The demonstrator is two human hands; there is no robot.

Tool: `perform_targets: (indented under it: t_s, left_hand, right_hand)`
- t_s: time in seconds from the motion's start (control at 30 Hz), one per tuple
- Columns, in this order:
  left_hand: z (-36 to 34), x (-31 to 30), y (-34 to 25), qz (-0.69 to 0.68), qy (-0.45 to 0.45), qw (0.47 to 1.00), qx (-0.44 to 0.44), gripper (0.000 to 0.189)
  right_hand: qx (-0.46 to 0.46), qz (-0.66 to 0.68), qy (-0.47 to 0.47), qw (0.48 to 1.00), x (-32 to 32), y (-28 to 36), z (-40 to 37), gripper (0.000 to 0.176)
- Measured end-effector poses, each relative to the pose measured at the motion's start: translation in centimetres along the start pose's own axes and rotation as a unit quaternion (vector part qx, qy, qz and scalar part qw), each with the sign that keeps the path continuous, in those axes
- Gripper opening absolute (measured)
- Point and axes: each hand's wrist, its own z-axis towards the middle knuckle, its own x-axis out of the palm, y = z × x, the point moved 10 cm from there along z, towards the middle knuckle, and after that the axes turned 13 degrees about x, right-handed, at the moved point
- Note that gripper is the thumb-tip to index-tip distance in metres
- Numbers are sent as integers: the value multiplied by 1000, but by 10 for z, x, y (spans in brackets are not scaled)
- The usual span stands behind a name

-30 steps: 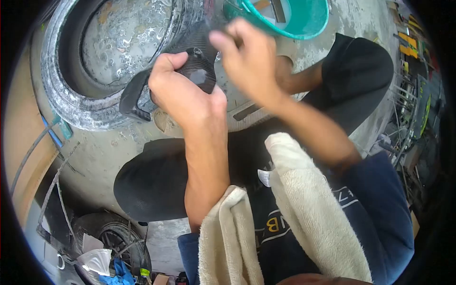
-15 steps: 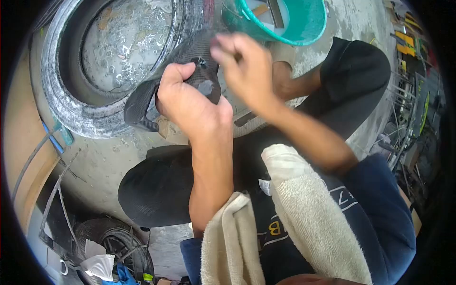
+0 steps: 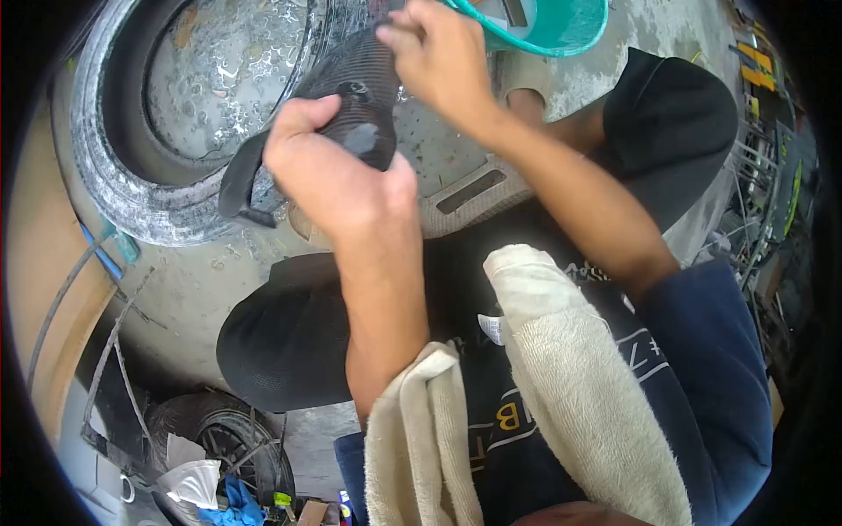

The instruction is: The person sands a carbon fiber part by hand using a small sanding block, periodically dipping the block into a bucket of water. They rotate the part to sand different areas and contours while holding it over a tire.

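My left hand [image 3: 329, 180] grips a black ribbed rubber inner tube [image 3: 355, 74], thumb on top and fingers wrapped beneath. A small dark wet-looking spot and a greyish shiny patch mark its surface above the hand. A loose flap of the tube [image 3: 241, 180] hangs to the left. By the tube's upper right edge is my right hand [image 3: 443, 57], its fingers curled together in a pinch. Whatever the right fingertips hold is too small or hidden to name.
A worn tyre [image 3: 132, 197] lies flat at upper left, around a wet grey surface. A teal bucket [image 3: 570, 31] stands at upper right. Another wheel [image 3: 228, 438] sits at lower left. A cream towel [image 3: 579, 368] hangs over my chest. Tools and metal parts line the right side.
The left hand and inner tube have shifted slightly left and up in view. My right hand has moved up along the tube's edge and is less blurred.
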Motion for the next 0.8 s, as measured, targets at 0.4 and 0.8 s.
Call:
perform_targets:
  t_s: [0.4,0.8]
  left_hand:
    - [-3,5,4,-32,19,999,-20,14]
    - [-4,1,-3,-5,1,1000,-29,15]
  right_hand:
    - [17,16,-24,999,-14,-2,-27,17]
    - [-56,50,-40,996,-18,1,-35,21]
